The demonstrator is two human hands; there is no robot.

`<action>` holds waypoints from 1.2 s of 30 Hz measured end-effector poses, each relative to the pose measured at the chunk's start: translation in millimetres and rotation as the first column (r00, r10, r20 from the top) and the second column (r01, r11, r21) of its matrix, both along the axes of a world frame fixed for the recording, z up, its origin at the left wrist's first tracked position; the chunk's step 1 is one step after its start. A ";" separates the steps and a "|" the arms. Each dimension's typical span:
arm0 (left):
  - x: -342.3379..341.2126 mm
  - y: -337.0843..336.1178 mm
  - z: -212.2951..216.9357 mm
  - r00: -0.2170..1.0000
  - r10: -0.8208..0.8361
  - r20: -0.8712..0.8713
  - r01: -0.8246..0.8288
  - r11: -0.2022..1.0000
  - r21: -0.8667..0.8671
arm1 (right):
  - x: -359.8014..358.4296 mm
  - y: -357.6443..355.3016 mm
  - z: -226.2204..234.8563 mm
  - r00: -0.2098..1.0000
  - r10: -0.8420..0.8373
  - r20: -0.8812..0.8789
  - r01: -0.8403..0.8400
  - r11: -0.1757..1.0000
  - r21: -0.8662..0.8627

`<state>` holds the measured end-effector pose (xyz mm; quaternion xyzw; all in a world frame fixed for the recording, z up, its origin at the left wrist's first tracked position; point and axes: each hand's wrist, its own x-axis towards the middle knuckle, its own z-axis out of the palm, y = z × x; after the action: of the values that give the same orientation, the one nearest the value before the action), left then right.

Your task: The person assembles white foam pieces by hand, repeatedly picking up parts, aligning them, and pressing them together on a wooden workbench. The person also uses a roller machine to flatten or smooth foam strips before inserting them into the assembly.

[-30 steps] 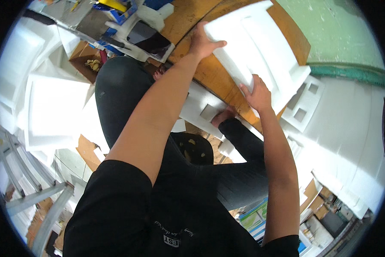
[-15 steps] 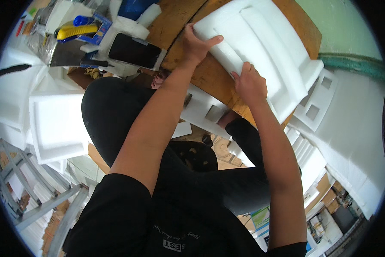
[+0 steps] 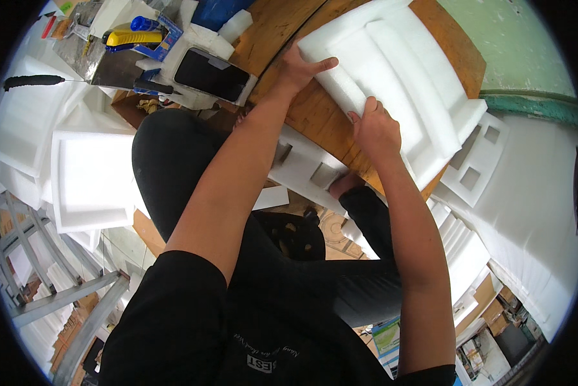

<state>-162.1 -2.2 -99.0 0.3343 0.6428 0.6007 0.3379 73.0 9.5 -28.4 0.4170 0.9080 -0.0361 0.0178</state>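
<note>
A large white foam piece with raised ridges lies on the wooden tabletop. My left hand grips its near left corner, thumb on top and the other fingers out of sight over the edge. Along the near edge, my right hand is closed on the foam's rim, thumb and forefinger pressed together at it. The undersides of both grips are hidden.
Left of the table are a phone on a foam block, a yellow utility knife and a black-handled tool. White foam trays stack at left above a metal ladder. A slotted foam piece leans at right.
The whole view has shifted slightly, so surroundings sit a little to the right. Both hands keep their hold on the foam piece, which has hardly moved against the table.
</note>
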 end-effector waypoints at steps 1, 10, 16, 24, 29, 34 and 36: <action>-0.4 -1.8 0.8 1.000 0.001 -0.011 -0.001 1.000 -0.004 | 0.2 -0.5 -1.6 1.000 0.001 -0.006 0.000 1.000 0.005; 5.9 -5.5 5.2 0.997 -0.026 0.078 0.022 0.998 0.055 | -7.7 -1.9 11.1 0.989 -0.105 0.100 0.119 0.982 -0.147; 3.9 1.5 -5.5 1.000 -0.004 0.030 0.001 0.995 0.104 | -15.3 29.6 -0.2 0.935 -0.241 -0.259 0.164 0.943 -0.288; 4.0 -1.8 -7.4 0.997 0.042 -0.062 -0.035 0.994 0.102 | -52.0 9.3 -14.7 0.939 -0.334 -0.087 0.339 0.939 0.052; 4.2 -0.5 0.1 0.999 0.018 -0.043 -0.014 0.996 0.084 | -52.9 6.3 -20.9 0.947 -0.309 -0.091 0.319 0.939 0.129; 0.8 1.7 -4.0 0.998 0.012 -0.055 -0.006 0.994 0.106 | -53.8 7.8 -22.0 0.953 -0.290 -0.090 0.300 0.944 0.139; 1.2 3.0 0.6 0.999 0.003 -0.041 0.001 0.996 0.091 | -54.6 11.9 -21.5 0.948 -0.308 -0.078 0.316 0.941 0.123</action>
<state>-160.9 0.8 -98.4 0.3611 0.6219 0.6225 0.3088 18.4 21.3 -50.0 0.5547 0.8309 0.0104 -0.0424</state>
